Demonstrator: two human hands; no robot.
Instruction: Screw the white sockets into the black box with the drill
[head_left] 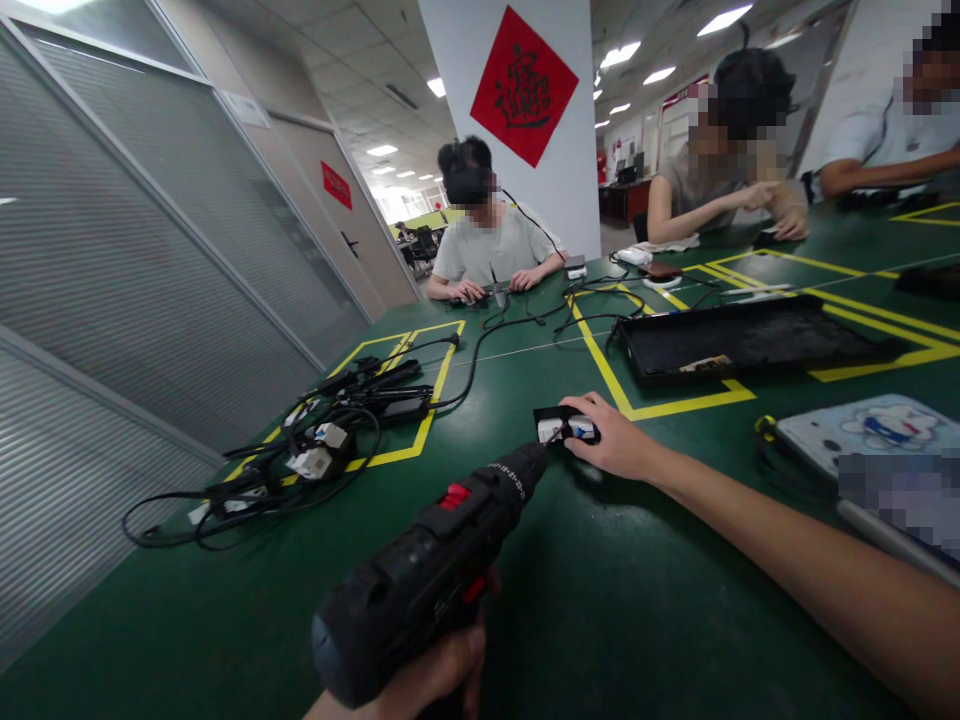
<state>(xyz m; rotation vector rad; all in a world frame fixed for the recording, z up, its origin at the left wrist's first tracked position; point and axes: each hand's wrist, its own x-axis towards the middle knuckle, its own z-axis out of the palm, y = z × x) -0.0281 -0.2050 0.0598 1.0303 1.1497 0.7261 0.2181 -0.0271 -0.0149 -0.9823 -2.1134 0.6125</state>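
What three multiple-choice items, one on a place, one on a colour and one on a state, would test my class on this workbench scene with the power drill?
1. Where does the small black part lie?
A. in the black tray
B. on the green table by the right hand
C. on the cable pile

2. What colour is the switch on the drill?
A. red
B. blue
C. yellow

3. What is the left hand doing?
A. resting flat and open
B. gripping the drill
C. lifting a cable

Answers:
1 B: the right hand rests on it on the table, short of the black tray.
2 A: a red switch shows on the drill's top.
3 B: its fingers wrap the drill's handle.
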